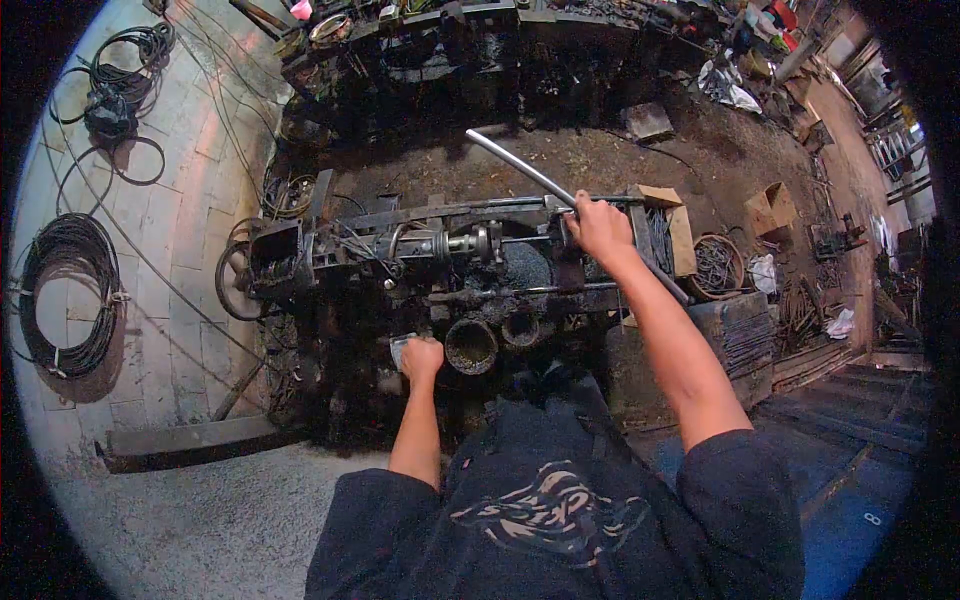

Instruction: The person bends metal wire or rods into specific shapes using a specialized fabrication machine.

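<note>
One metal bar slants from far left to near right, gripped by the right hand.
Right fingers wrap the bar above one machine; left hand, well apart, has its fingers curled round one grey piece. Two round pots sit between the hands.

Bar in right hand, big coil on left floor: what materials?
Bar in the right hand: likely metal, smooth and shiny, with bright highlights along it.
Big coil: dark, perhaps wire or cable, going by its thin loops; metal or plastic, can't tell.
</note>
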A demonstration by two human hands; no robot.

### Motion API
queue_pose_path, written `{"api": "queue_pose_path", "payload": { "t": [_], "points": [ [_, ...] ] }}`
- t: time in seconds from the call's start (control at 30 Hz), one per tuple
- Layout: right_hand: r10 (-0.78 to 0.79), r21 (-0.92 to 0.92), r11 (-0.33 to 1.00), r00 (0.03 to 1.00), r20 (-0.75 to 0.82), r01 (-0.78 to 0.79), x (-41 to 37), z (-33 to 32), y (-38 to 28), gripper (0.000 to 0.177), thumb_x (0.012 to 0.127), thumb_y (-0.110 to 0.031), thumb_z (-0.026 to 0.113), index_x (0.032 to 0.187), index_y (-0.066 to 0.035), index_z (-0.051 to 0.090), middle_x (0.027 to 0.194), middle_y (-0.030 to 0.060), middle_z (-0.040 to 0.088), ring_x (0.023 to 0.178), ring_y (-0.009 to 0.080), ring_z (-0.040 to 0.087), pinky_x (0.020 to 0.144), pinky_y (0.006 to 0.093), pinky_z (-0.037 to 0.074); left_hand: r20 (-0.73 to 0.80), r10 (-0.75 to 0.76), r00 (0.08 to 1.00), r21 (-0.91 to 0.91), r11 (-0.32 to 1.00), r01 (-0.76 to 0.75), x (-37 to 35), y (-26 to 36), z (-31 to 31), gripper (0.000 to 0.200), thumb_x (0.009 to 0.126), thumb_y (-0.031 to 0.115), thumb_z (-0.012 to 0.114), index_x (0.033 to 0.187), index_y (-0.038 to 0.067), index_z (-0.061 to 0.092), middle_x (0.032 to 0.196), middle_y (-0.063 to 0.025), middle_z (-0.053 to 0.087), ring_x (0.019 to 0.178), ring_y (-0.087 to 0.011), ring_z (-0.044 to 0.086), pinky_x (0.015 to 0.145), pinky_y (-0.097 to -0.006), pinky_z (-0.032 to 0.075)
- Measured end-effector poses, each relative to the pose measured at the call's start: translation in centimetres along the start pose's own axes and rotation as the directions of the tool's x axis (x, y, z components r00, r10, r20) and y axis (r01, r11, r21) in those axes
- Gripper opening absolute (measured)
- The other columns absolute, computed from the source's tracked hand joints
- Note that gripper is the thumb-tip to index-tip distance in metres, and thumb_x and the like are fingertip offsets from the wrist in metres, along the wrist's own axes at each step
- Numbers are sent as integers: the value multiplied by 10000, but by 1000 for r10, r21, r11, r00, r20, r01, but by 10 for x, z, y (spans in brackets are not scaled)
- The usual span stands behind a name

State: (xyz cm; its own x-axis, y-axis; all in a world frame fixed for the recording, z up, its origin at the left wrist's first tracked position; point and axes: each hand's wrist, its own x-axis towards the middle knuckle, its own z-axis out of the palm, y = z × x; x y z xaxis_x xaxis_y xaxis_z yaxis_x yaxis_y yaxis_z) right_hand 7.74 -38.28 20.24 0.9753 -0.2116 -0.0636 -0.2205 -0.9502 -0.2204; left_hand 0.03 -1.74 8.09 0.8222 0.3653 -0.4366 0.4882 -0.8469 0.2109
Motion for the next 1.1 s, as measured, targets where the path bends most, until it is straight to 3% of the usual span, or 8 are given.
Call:
{"api": "queue_pose_path", "payload": {
  "t": [0.4, 0.87, 1.1],
  "points": [
    [7, 0, 1000, 1000, -7, -7, -1, -5, 0, 365, 853, -326, 616, 1065, -41, 534, 810, 209, 662, 792, 402, 658, 689, 504, 528, 59, -59, 996, 16, 998, 58, 6, -3, 5, 372, 840, 291, 541, 1008, -14, 670, 1070, -233, 646, 1008, -406, 613, 866, -484, 485],
    [-19, -35, 999, 998, -55, 17, -3, -1, 3, 368, 858, -343, 611, 1061, -46, 535, 805, 197, 661, 764, 386, 663, 656, 486, 533, 14, -26, 1000, -20, 999, 27, 8, -9, 12, 359, 837, 284, 525, 976, -7, 684, 1067, -241, 644, 1010, -414, 607, 882, -492, 472],
    [29, -31, 999, 1000, 1, -29, -2, -3, 2, 378, 861, -349, 604, 1084, -53, 530, 833, 211, 663, 804, 395, 661, 695, 500, 531, 36, -31, 999, -18, 999, 32, 0, -1, 1, 368, 837, 288, 518, 981, -7, 685, 1065, -235, 647, 1007, -403, 613, 886, -489, 472]
  ]
}}
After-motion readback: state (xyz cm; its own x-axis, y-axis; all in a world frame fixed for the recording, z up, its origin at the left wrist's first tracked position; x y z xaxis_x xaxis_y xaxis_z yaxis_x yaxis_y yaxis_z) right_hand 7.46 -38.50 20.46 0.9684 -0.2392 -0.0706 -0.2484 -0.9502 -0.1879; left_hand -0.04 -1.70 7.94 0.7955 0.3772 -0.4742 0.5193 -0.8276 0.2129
